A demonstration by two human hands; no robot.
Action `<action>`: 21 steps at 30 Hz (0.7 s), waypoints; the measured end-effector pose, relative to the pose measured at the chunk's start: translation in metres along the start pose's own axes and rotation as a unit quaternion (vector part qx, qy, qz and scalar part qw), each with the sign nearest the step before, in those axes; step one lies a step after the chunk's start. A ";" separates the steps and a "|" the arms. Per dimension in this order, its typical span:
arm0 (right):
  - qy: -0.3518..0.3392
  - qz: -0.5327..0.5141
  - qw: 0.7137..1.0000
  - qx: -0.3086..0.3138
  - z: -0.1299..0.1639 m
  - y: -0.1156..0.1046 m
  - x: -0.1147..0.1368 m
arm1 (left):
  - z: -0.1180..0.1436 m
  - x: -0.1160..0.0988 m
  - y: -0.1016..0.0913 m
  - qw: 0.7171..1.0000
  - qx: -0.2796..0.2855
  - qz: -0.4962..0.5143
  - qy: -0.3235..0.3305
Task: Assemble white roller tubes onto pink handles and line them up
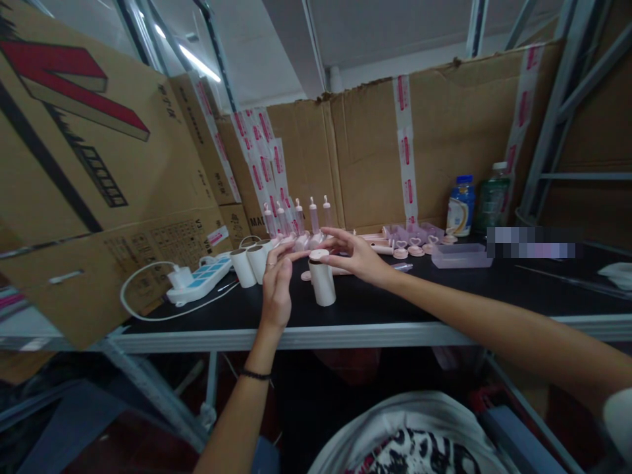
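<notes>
White cylinder [323, 284] stands upright on black tabletop [444, 296], centre, pink cap [318, 255] on top. Right hand [358, 257] fingers loosely spread, tips touching the cap. Left hand [276, 286] fingers slightly curled, apart, just beside the cylinder. More white tubes [249, 264] left, near power strip [200, 280].

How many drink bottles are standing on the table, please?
2. A white bottle with a blue cap and a green bottle stand side by side at the back right, against the cardboard wall. Others may be hidden.
</notes>
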State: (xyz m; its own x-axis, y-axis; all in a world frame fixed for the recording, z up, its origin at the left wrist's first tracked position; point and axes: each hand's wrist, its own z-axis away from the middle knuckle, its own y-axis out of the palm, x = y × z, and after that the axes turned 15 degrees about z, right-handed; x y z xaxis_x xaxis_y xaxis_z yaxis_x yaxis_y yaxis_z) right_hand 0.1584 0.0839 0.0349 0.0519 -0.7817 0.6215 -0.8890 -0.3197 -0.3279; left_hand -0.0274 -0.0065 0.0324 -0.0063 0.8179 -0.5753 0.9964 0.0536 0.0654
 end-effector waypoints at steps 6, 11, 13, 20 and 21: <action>-0.003 0.007 1.000 0.011 0.001 0.000 0.001 | 0.000 0.000 0.000 1.000 -0.003 -0.008 0.005; -0.003 0.009 1.000 0.008 0.001 0.000 0.000 | 0.000 0.004 -0.004 0.999 0.008 -0.039 0.008; -0.002 0.012 1.000 0.007 0.000 0.000 -0.001 | 0.000 0.006 -0.005 0.998 0.015 -0.058 0.012; -0.006 0.013 1.000 0.013 0.000 0.000 -0.001 | -0.001 0.009 -0.007 0.994 0.028 -0.094 0.038; -0.006 0.013 1.000 0.014 0.000 0.000 -0.001 | -0.001 0.009 -0.007 0.994 0.029 -0.096 0.039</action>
State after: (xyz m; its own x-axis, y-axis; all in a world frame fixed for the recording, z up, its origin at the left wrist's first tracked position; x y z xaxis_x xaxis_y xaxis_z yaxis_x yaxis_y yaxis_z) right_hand 0.1588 0.0848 0.0344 0.0344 -0.7958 0.6045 -0.8774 -0.3137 -0.3630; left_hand -0.0344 0.0011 0.0276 -0.2008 0.8378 -0.5078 0.9795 0.1814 -0.0881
